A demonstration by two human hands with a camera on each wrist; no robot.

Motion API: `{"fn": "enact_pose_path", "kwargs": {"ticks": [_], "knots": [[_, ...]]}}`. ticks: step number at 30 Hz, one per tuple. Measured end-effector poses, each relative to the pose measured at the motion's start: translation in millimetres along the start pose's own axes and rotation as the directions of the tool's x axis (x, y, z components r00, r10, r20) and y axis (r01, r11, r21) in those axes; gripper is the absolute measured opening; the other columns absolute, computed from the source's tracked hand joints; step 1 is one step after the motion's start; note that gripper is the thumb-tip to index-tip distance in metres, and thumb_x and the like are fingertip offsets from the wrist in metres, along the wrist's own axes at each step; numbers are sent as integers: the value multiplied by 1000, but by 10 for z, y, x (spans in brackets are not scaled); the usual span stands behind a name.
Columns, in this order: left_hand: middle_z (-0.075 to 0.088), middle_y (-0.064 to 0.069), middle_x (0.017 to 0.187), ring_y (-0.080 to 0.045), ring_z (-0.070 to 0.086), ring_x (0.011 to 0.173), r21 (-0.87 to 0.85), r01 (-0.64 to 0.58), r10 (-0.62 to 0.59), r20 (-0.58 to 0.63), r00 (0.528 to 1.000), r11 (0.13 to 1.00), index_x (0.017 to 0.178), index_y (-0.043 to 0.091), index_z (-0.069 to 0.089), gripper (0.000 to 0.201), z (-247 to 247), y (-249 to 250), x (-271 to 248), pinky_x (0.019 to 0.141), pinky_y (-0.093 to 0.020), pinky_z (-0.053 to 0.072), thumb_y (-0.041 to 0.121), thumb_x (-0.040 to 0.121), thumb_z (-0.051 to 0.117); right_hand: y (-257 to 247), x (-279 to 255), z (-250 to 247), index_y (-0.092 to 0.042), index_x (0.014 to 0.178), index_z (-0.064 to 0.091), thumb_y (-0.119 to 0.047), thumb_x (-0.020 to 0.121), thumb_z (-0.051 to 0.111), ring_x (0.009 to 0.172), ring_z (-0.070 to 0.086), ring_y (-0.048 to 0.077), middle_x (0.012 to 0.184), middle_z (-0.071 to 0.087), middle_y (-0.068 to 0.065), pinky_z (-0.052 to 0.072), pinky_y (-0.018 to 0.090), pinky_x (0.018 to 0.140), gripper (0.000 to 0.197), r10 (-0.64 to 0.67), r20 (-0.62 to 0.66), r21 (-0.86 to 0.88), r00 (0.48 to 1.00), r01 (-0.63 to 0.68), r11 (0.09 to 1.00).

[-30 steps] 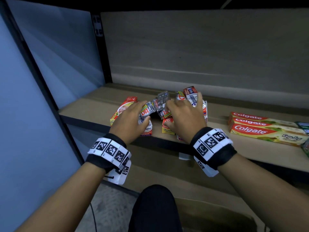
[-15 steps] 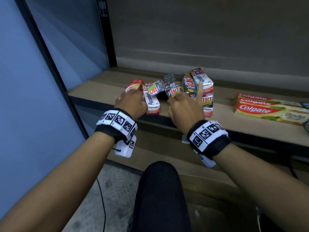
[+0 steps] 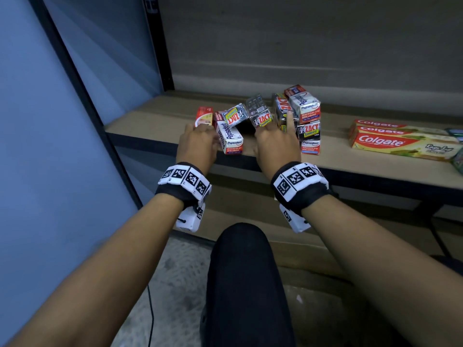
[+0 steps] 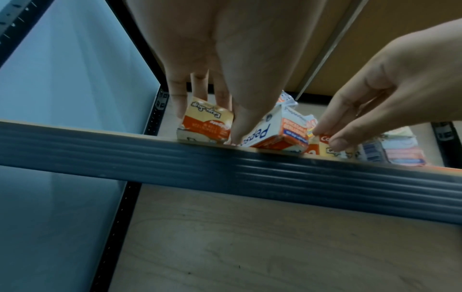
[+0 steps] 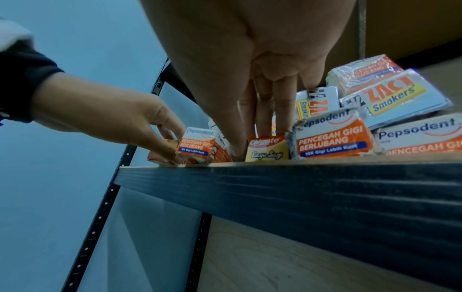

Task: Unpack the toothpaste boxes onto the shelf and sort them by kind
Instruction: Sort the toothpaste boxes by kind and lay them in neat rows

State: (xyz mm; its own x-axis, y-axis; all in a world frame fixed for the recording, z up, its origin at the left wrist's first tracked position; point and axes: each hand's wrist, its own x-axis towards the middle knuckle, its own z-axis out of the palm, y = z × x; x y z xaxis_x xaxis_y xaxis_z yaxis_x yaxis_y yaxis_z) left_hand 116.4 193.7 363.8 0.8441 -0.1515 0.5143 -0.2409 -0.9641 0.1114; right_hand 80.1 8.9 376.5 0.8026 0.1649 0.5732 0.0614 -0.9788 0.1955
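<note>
Both hands are reaching palm-down over the front edge of the shelf [image 3: 155,123] into a jumbled heap of toothpaste boxes: the left hand [image 3: 198,144] is closing its thumb and fingers around a Pepsodent box [image 3: 231,137] beside a red Colgate box [image 3: 204,116], while the right hand [image 3: 275,144] is lying with loosely straight fingers among the Zact Smokers boxes [image 3: 261,118], one finger touching the leaning stack, gripping nothing I can see. That stack is showing Pepsodent "Pencegah Gigi Berlubang" [image 3: 304,106] above Zact Smokers, and long Colgate boxes [image 3: 400,141] are lying together well apart to the right.
</note>
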Motion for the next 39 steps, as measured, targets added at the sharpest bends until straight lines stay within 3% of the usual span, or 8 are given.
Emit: {"fn": "enact_pose_path", "kwargs": {"ticks": [9,13,16,21,29,32,36,39], "knots": [[66,-4,110,-31,49,100,-44,9,-12,-72,997,999,104,19,66,21,-48,169,-147,80,-42,45,20,83,62,51,25,-67,-12,97,69,-8,81,62,95,64,29,96,69,12,17,48,121,17,-43,0,7,999,43,999],[62,-1,124,-29,47,109,-87,-29,25,-45,999,996,125,21,55,48,-45,108,-232,87,-44,46,17,80,70,130,-39,35,-10,112,65,-15,77,66,101,61,29,104,65,10,12,53,122,35,-97,-37,7,995,97,995],[59,-2,129,-28,45,113,-124,-48,45,-31,999,991,129,18,52,58,-49,87,-270,89,-45,48,3,77,72,124,-139,111,-9,108,64,-20,76,65,99,62,28,103,64,8,8,56,121,34,-86,-64,6,994,86,996],[59,-3,128,-26,44,116,-173,-33,25,-49,998,984,132,19,53,59,-63,52,-279,87,-44,52,-6,79,63,104,-163,142,-8,101,65,-21,73,65,96,59,28,98,63,8,10,55,121,31,-75,-96,27,993,77,997],[58,-2,129,-26,43,117,-199,-51,46,-32,998,979,131,17,54,57,-107,-7,-269,90,-45,50,-2,79,66,196,-180,136,-14,108,63,-29,69,79,98,57,25,106,59,6,12,48,123,45,-85,-130,90,988,97,991],[59,-2,128,-26,44,116,-191,-67,61,-37,997,979,131,17,54,55,-140,-4,-289,89,-44,50,2,80,67,192,-168,89,-16,103,65,-26,72,79,95,58,25,102,62,5,18,46,120,36,-92,-151,95,984,107,990],[61,-1,127,-24,46,114,-191,-127,111,-88,990,973,131,18,56,53,-161,-4,-382,83,-39,51,6,81,68,246,-127,-4,-13,98,67,-24,69,74,92,60,28,97,64,7,25,45,116,32,-179,-135,69,975,189,980],[62,-1,127,-24,46,114,-211,-173,139,-167,976,962,131,17,57,51,-172,-36,-435,85,-37,49,7,82,67,293,-137,-42,-10,98,67,-23,68,72,91,59,29,96,64,10,30,44,115,34,-258,-181,86,949,276,957]]}}
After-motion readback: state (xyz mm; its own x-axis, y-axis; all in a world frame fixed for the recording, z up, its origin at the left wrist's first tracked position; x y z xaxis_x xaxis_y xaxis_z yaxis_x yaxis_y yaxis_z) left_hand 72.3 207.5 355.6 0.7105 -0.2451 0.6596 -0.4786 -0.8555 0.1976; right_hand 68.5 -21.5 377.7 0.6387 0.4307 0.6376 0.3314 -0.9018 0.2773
